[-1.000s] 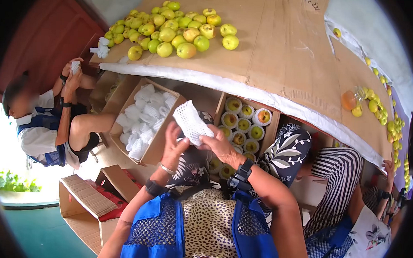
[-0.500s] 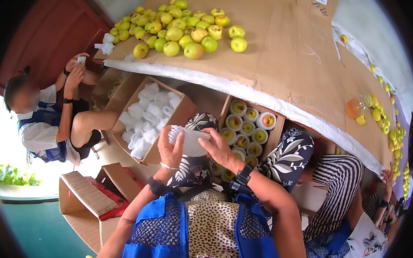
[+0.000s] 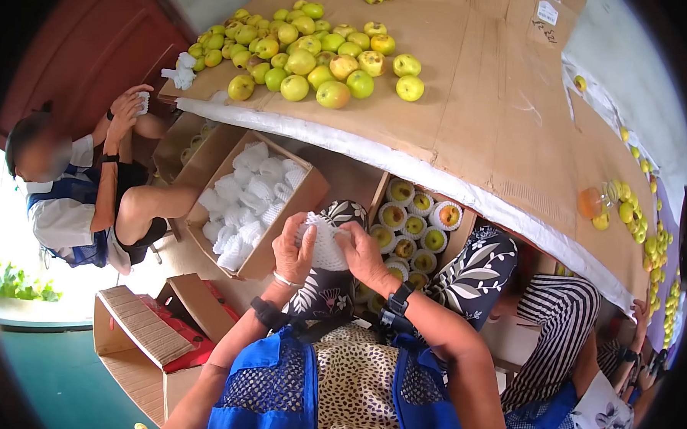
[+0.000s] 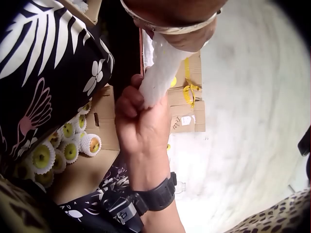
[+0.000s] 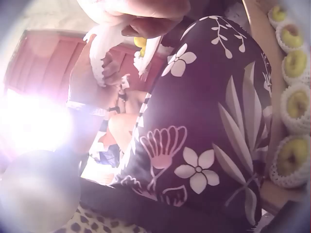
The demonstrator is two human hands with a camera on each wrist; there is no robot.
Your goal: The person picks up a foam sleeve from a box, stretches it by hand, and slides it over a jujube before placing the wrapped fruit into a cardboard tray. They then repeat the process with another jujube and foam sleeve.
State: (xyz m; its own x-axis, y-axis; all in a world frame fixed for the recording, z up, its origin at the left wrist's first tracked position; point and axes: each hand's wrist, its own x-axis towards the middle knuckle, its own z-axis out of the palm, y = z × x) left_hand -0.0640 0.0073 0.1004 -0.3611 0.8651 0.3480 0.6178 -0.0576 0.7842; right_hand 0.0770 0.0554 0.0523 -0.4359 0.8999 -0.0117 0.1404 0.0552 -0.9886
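A white foam net sleeve (image 3: 323, 248) is held over the lap between both hands. My left hand (image 3: 293, 251) grips its left end, with thumb and fingers at the mesh. On the other end, my right hand (image 3: 363, 255) pinches the edge. In the left wrist view the foam net (image 4: 163, 73) stretches between the two hands, and the curled fingers of the right hand (image 4: 141, 121) hold its lower end. The right wrist view shows the mesh (image 5: 104, 46) with a frayed, open edge. Whether anything sits inside the sleeve, I cannot tell.
An open carton (image 3: 307, 201) of foam nets stands front left. Another box (image 3: 463, 233) holds net-wrapped apples beyond the right hand. Loose yellow-green apples (image 3: 295, 88) lie on the cardboard-covered table (image 3: 479, 98). A person (image 3: 76, 195) sits at left, another (image 3: 561, 331) at right.
The foam sleeve was raised and flat, mainly in the right hand, then pulled sideways between both hands. Now it is lower and more bunched. The head view has shifted slightly.
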